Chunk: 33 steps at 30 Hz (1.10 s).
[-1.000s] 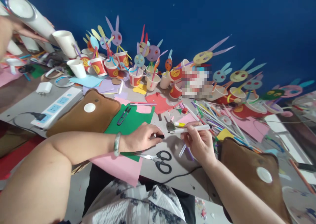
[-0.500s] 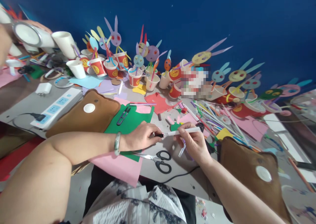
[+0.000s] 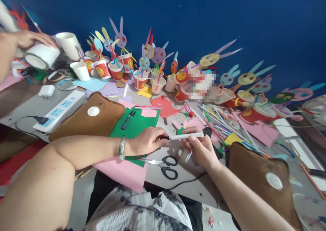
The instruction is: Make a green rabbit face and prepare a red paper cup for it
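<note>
A white pen (image 3: pixel 188 136) lies sideways in the fingers of my right hand (image 3: pixel 201 148). Its left end meets a black pen cap (image 3: pixel 166 138) pinched between the thumb and fingers of my left hand (image 3: pixel 149 141). Below my hands rest scissors with black handles (image 3: pixel 169 167), blades partly on a green paper sheet (image 3: pixel 134 122). Small thread snips (image 3: pixel 128 119) lie on that sheet. Just behind the pen is a green piece with pink ears (image 3: pixel 180 129). A clear strip (image 3: pixel 188 157) shows under my right hand.
Paper cups with rabbit figures (image 3: pixel 140 79) line the blue wall. Coloured sticks (image 3: pixel 216 119) lie at right. Brown cushions (image 3: pixel 89 117) flank my arms, a power strip (image 3: pixel 59 110) at left. Another person's hand (image 3: pixel 35 39) is on a white cup (image 3: pixel 42 56) at far left.
The pen has moved left, and its tip, bare before, is now covered at the black cap. At far left, the other person's hand has come over the white cup, which has shifted right and down.
</note>
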Tool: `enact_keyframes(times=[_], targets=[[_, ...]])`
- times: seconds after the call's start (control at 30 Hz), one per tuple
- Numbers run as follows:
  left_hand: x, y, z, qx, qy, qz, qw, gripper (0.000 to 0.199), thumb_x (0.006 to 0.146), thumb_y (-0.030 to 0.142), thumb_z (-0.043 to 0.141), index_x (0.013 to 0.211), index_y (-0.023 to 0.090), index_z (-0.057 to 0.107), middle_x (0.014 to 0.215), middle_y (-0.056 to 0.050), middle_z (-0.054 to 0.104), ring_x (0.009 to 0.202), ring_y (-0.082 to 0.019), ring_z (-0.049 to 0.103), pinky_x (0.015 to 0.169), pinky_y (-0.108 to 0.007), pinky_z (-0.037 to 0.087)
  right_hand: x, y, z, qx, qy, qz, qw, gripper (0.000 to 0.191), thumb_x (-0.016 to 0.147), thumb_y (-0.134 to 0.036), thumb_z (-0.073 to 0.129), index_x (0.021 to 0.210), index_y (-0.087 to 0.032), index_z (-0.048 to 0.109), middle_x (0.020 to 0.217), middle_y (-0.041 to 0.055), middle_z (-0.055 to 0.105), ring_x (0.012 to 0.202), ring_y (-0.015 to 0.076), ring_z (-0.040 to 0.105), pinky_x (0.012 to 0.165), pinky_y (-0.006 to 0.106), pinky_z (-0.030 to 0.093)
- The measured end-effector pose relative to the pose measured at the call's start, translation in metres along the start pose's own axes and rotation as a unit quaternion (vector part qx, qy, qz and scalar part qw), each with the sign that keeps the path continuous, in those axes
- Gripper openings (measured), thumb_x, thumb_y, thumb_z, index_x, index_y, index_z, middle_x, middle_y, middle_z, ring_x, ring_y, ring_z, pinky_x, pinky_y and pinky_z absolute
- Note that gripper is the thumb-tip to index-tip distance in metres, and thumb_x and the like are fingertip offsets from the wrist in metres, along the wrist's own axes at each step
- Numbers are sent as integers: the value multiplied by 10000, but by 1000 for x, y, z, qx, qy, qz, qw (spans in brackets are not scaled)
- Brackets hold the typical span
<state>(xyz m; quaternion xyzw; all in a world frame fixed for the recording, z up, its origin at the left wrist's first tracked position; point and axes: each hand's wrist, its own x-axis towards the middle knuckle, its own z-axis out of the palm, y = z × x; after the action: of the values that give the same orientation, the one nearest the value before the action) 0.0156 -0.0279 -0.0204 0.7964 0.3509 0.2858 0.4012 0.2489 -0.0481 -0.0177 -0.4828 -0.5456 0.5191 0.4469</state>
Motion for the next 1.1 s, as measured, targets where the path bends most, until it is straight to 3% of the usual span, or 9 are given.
enact_keyframes(times=[0.13,0.2,0.33,0.47,0.57,0.63,0.87,0.97,1.1], targets=[[0,-2,2,-36,14,0,999,157,969,301,600,969,161,671,901,-53,709,824,-153,640,751,-271,483,3,1,-3,21,93,-8,995,394,851,-612,707,876,-243,572,533,-63,519,426,93,419,409,217,308],[0,0,2,-59,25,10,998,173,978,315,578,964,161,656,909,-54,705,835,-155,636,767,-274,483,4,3,-7,7,106,-19,994,378,864,-564,720,792,-235,547,531,-65,510,430,81,402,418,211,305],[-3,5,-2,-116,27,2,993,273,1032,375,462,979,164,626,845,-27,667,771,-135,591,756,-266,467,1,3,-11,-92,46,-55,993,358,878,-494,728,715,-210,584,534,-49,520,446,77,402,427,217,308],[-4,7,-4,-185,34,-38,981,417,1056,484,336,1039,171,611,812,-7,578,712,-126,519,698,-260,456,-2,-5,-4,-199,-11,-107,974,324,884,-457,717,705,-199,638,568,-18,592,500,102,506,473,226,387],[-4,7,-3,-257,3,-87,963,504,1044,563,276,1044,172,594,773,10,492,635,-118,462,579,-245,420,-5,-10,5,-233,-63,-125,962,257,908,-416,684,772,-198,674,637,4,669,544,122,586,506,227,444],[-4,9,-4,-253,-21,-80,964,534,1048,569,239,1060,170,595,733,22,457,593,-114,424,557,-248,402,-7,-13,9,-249,-93,-137,954,226,920,-389,667,801,-198,682,655,10,694,550,126,611,511,224,459],[-10,19,-5,-134,-59,9,989,525,1079,462,199,1161,146,611,863,-41,635,719,-148,569,801,-307,489,-20,-18,17,-243,-138,-162,946,170,954,-331,636,853,-200,676,660,10,723,537,124,655,511,209,481],[-12,19,-4,-129,-54,39,989,517,1084,425,199,1162,141,624,1051,-97,704,905,-174,660,898,-309,503,-22,-18,21,-235,-136,-174,947,173,959,-331,634,847,-203,665,663,9,722,559,127,666,537,215,494],[-16,14,-2,-111,-36,66,991,480,1088,382,220,1193,152,628,1149,-111,726,1108,-198,673,1004,-330,498,-24,-16,25,-240,-125,-198,942,194,961,-355,637,842,-203,658,668,8,712,545,118,632,530,216,477]])
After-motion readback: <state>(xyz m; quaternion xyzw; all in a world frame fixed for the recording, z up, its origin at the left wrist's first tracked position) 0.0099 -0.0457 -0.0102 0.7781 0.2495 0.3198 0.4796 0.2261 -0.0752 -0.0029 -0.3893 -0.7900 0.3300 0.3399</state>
